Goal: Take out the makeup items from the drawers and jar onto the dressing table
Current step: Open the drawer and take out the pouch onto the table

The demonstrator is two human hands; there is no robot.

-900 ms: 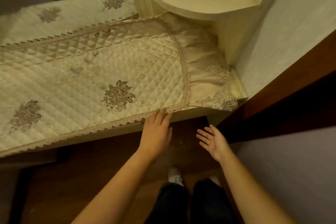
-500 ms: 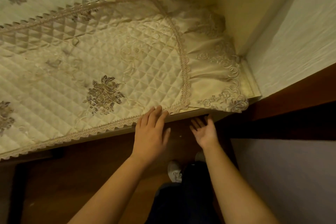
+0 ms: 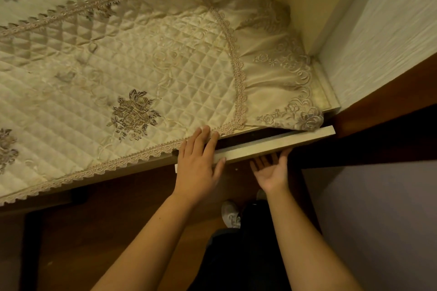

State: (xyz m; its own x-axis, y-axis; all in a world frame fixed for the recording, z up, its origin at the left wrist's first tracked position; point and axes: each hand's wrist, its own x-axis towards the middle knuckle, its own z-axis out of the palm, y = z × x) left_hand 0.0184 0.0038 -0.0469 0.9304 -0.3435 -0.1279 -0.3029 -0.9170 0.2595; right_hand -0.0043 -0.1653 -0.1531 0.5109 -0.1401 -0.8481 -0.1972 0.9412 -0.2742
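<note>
The dressing table (image 3: 328, 99) is covered by a cream quilted cloth (image 3: 146, 59) with lace trim. At its right front a cream drawer (image 3: 283, 142) stands pulled out a little, with a dark gap behind its front; nothing inside shows. My left hand (image 3: 198, 165) lies flat on the table's front edge, fingertips on the lace, thumb against the drawer front's left end. My right hand (image 3: 269, 170) is palm up under the drawer front, its fingers hooked beneath it and partly hidden. No makeup items or jar are in view.
A cream cabinet column (image 3: 300, 7) rises at the back right of the table. A white textured wall (image 3: 390, 30) closes the right side. Brown wooden floor (image 3: 94, 231) lies below, with my dark trouser legs and a white shoe (image 3: 230, 214).
My right hand went under the table's right front edge and the drawer has slid out towards me. My left hand stayed on the lace edge. The view moved closer.
</note>
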